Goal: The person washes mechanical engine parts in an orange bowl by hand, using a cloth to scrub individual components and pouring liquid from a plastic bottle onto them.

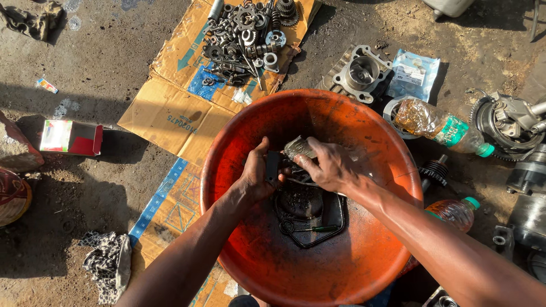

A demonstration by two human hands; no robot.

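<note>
We keep both hands low over the orange basin (375, 250): left hand (257, 176) closed on a dark part (273, 165), right hand (330, 166) closed on the brush (298, 146) (short strokes seem best).

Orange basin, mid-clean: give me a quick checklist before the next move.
1. Left hand grips the dark part: ok.
2. Right hand holds the small metal piece: ok.
3. Both hands are over the orange basin: ok.
4. Black gasket lies in the basin's bottom, under the hands: ok.
5. Liquid level in the basin: cannot tell.
6. Gears and bolts rest on the cardboard, outside the basin: ok.
</note>
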